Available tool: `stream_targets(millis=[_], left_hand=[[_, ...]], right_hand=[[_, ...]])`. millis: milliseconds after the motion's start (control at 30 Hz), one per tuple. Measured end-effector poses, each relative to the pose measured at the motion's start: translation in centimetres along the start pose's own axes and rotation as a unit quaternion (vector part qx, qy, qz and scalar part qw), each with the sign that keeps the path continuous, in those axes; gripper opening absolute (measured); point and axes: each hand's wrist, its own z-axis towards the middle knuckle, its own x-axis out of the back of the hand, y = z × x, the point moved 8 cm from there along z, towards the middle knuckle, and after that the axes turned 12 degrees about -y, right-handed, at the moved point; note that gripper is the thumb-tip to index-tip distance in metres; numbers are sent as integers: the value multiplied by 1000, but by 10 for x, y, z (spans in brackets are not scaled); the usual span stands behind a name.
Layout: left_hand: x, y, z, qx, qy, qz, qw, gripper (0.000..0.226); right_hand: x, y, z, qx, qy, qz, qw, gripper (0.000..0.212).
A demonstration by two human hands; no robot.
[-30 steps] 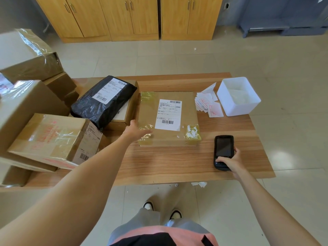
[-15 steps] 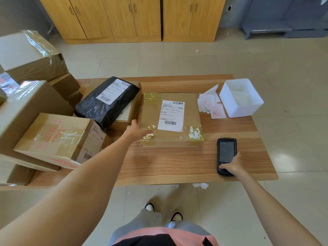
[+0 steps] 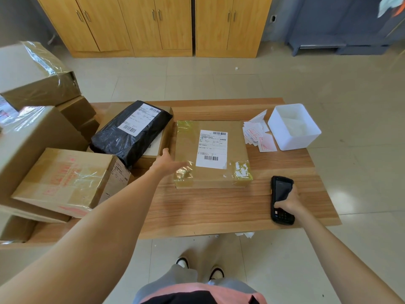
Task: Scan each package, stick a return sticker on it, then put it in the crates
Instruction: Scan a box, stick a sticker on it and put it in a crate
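A flat brown cardboard package (image 3: 234, 148) with a white shipping label and yellowish tape lies in the middle of the wooden table (image 3: 214, 207). My left hand (image 3: 169, 163) rests with straight fingers on its near left corner. My right hand (image 3: 289, 201) grips a black handheld scanner (image 3: 281, 199) that lies on the table to the right of the package. A loose pile of white return stickers with red print (image 3: 257, 133) lies beyond the package's right corner.
A black plastic mailer (image 3: 131, 133) lies on a box left of the package. Several taped cardboard boxes (image 3: 65, 181) crowd the table's left side. A white plastic bin (image 3: 292, 126) stands at the far right. Wooden cabinets (image 3: 153, 25) line the back wall.
My right hand has closed round the scanner and shifted it slightly. My left hand stays on the package's corner.
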Motion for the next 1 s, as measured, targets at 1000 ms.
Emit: stream_targets(millis=[1000], left_hand=[[-27,181,12,-189,13,361,913,87]], right_hand=[[28,-183,-4,166,122,-310,928,80]])
